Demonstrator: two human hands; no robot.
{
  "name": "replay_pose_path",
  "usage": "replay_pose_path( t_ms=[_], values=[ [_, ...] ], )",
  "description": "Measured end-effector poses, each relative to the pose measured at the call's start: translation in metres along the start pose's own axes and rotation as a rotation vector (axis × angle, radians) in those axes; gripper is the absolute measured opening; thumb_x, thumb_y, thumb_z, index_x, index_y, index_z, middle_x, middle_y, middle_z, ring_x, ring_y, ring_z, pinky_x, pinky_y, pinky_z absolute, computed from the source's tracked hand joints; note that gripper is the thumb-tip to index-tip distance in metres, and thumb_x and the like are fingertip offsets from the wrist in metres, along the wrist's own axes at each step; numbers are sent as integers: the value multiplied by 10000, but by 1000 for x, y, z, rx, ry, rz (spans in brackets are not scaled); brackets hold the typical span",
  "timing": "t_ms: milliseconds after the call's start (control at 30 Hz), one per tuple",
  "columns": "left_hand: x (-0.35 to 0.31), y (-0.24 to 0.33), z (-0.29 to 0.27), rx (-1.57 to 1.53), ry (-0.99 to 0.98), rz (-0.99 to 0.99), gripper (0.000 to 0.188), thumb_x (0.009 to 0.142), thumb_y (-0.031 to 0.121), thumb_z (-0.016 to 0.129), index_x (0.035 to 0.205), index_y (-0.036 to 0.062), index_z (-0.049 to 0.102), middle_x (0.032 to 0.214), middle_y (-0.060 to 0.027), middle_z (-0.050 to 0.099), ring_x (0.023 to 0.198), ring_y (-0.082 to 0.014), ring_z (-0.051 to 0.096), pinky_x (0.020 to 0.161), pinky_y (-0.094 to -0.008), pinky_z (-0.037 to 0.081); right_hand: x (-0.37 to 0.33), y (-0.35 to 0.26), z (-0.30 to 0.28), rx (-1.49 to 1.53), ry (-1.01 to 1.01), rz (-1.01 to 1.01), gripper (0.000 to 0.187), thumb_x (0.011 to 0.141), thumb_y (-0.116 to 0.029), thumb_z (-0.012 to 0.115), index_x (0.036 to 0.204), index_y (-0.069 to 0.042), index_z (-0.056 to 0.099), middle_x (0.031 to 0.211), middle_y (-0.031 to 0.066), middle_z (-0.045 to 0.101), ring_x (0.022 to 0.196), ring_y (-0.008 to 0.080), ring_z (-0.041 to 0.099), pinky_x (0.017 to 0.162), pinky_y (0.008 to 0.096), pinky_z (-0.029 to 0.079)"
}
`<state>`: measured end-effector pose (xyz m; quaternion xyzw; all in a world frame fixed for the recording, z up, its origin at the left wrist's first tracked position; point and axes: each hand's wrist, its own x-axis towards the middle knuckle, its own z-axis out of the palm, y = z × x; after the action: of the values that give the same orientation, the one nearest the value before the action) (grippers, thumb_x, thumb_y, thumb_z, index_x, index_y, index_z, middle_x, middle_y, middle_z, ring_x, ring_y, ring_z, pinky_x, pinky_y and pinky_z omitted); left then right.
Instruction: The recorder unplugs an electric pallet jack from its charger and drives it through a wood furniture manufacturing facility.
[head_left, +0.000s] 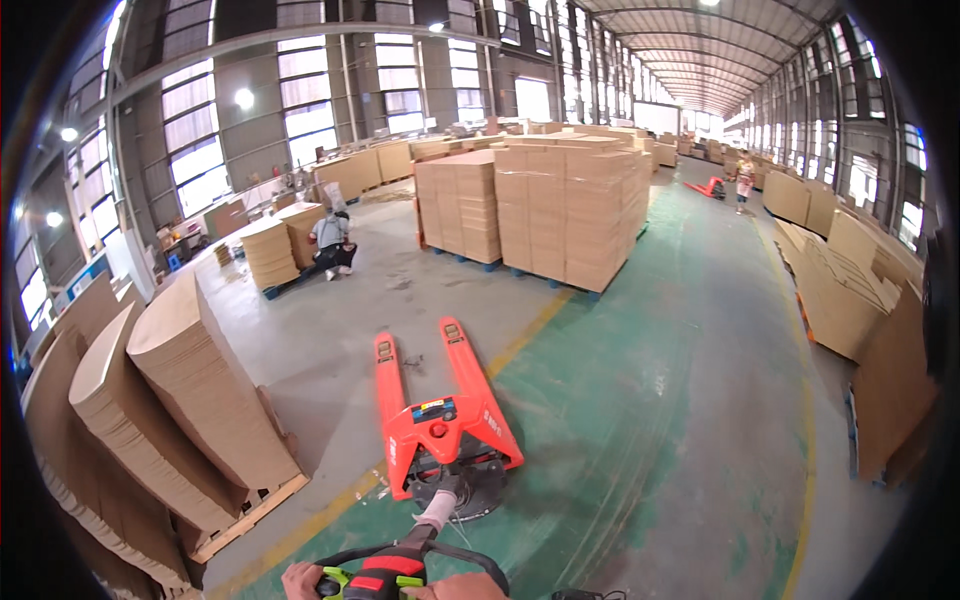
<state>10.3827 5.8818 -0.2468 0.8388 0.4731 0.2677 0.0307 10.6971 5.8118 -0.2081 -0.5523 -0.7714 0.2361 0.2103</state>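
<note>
A red pallet jack (408,428) stands before me on the floor, its two bare forks pointing away. Its control handle (376,580), black and red with green levers, reaches back to the lower edge of the head view. My left hand (300,580) is closed round the left side of the handle's grip. On the right side, my right hand (462,588) is closed on the grip near a green lever, and its lower part is cut off by the picture's edge.
Tall cardboard stacks (205,370) on a wooden pallet stand at left. Wrapped cardboard stacks (570,210) on blue pallets lie ahead. A person (332,243) crouches beyond the forks; another person (744,183) is far right near a second red pallet jack (712,188). Leaning boards (890,390) line the right.
</note>
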Motion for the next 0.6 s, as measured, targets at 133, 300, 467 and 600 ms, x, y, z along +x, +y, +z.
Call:
replay_pose_path(
  t_ms=[133, 300, 467, 600],
  values=[
    [58, -1, 22, -2, 31, 39, 308, 643, 321, 738, 756, 74, 593, 716, -124, 558, 716, -347, 566, 637, -454, 435, 44, 29, -33, 10, -44, 27, 305, 902, -313, 513, 858, -86, 712, 615, 167, 611, 530, 343, 607, 489, 472, 451],
    [121, -14, 60, -39, 60, 25, 254, 646, 274, 727, 764, 87, 601, 737, -116, 579, 725, -338, 574, 642, -447, 452, 103, 76, -57, -30, -45, 124, 305, 906, -315, 527, 860, -77, 712, 650, 173, 627, 570, 363, 606, 525, 469, 451],
    [193, -16, 90, -87, 75, 66, 199, 591, 169, 692, 722, 101, 558, 721, -100, 551, 706, -323, 560, 616, -441, 438, 154, 120, -85, 14, 19, 48, 288, 919, -304, 516, 886, -91, 708, 778, 168, 672, 692, 347, 649, 579, 441, 488],
    [244, -31, 120, -152, 111, 90, 184, 591, 149, 671, 703, 105, 533, 702, -92, 527, 686, -308, 554, 605, -439, 437, 195, 160, -100, 38, 51, 112, 321, 935, -328, 483, 967, -99, 707, 928, 154, 696, 811, 355, 662, 646, 433, 518]
  ],
)
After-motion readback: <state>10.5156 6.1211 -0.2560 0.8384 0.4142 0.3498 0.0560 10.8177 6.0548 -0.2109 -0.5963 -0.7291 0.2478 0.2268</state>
